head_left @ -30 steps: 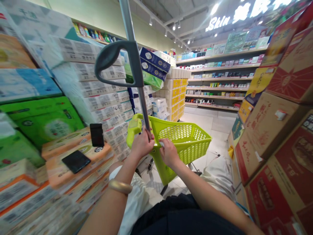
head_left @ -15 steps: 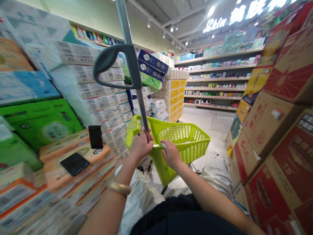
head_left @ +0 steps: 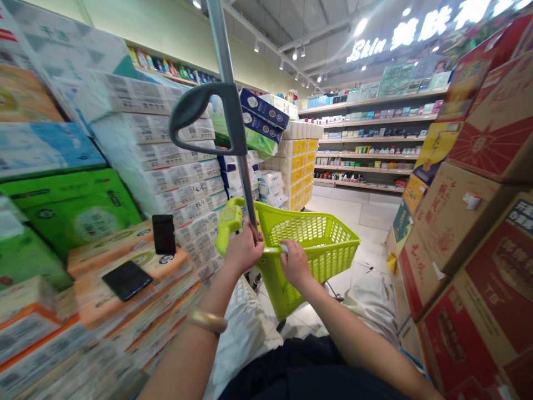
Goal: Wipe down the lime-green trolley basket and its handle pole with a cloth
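My left hand, with a gold bangle on its wrist, is wrapped round the lower part of a metal pole. The pole leans slightly and carries a grey loop-shaped handle higher up; its top runs out of view. Close by on the right, my right hand is closed on a small white wipe or tissue, mostly hidden by the fingers. Both hands are at the near side of a lime-green shopping cart, whose slotted basket extends forward and right.
Packs of tissue are stacked on the left. A dark phone stands and a black tablet-like slab lies on orange packs. Cardboard cartons rise on the right. Shelves of small goods line the back beyond the tiled floor.
The pole and its handle have shifted slightly right in view, with my left hand still round it. My right hand has moved slightly right, still closed on the white piece.
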The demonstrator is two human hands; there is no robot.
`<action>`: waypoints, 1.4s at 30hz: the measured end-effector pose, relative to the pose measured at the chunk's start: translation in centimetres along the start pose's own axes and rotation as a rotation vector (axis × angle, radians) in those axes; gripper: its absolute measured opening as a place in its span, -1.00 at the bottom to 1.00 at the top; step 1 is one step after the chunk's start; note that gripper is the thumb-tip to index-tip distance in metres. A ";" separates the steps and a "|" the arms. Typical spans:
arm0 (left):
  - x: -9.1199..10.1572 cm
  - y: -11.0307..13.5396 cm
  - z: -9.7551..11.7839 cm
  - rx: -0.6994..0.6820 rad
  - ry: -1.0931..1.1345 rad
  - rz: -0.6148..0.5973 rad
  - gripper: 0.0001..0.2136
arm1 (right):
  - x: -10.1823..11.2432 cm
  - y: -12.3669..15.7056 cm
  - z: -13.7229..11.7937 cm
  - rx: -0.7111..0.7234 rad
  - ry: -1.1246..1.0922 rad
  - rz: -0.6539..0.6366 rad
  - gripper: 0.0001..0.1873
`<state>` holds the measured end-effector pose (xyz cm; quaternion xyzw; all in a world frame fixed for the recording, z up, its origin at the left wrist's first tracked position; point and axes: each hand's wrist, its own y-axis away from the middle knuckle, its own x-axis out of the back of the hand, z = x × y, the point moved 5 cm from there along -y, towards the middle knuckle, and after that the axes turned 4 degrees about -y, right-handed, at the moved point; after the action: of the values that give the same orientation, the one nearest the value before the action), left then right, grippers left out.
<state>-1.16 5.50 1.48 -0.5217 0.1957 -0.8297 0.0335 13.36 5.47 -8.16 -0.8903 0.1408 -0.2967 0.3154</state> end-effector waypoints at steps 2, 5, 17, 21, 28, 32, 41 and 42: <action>0.0 -0.1 0.0 0.013 -0.017 0.006 -0.61 | -0.8 -0.3 -2.1 0.064 -0.034 -0.052 -0.57; -0.1 -0.1 -0.1 0.022 -0.019 0.010 -0.60 | -1.3 -0.3 -3.8 0.164 -0.058 -0.117 -0.55; -0.6 -0.8 0.2 0.014 -0.038 -0.003 -0.60 | -0.2 -1.1 -0.1 -0.013 0.047 -0.043 -0.65; -0.8 -0.9 0.3 0.018 -0.075 0.026 -0.63 | -1.5 -1.3 -3.3 0.123 -0.023 -0.112 -0.65; -0.8 -0.9 0.6 0.006 -0.027 -0.018 -0.61 | 0.2 -1.3 -0.3 -0.004 -0.001 -0.032 -0.64; -1.0 -1.0 0.6 -0.002 -0.023 0.002 -0.60 | -0.7 -1.7 -1.8 0.011 -0.003 -0.084 -0.67; -0.6 -1.0 0.7 -0.008 -0.028 -0.005 -0.64 | 0.5 -1.0 0.4 0.043 -0.006 -0.069 -0.63; -0.6 -1.0 0.7 -0.005 -0.031 -0.006 -0.62 | 0.7 -1.0 0.9 0.003 0.008 -0.052 -0.64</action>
<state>-0.13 6.40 1.58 -0.5351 0.1958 -0.8212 0.0325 14.47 6.38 -7.74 -0.8919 0.1185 -0.3088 0.3085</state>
